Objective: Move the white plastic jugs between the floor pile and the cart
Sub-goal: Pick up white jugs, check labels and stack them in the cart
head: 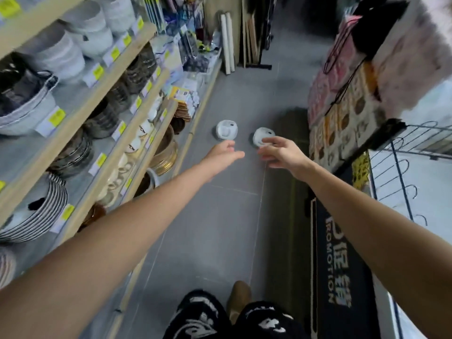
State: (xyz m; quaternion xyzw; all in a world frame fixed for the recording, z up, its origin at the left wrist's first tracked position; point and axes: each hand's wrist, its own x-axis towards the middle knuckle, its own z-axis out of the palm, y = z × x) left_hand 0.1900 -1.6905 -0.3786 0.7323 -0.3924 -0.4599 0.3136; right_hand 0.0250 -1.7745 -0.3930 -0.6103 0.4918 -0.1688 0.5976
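Observation:
Two white plastic jugs stand on the grey tiled floor ahead of me, seen from above. The left jug [226,129] is a little beyond my left hand [223,154], whose fingers stretch out relaxed and hold nothing. The right jug [261,137] is partly covered by the fingers of my right hand [281,152], which reaches over it with spread fingers; whether they touch it I cannot tell. No cart shows clearly.
Wooden shelves [97,99] with bowls and plates line the left side. A dark promotion banner [337,265] and a wire rack [415,152] with hanging goods stand on the right. White rolls [227,42] lean at the aisle's far end. My legs [227,316] are below.

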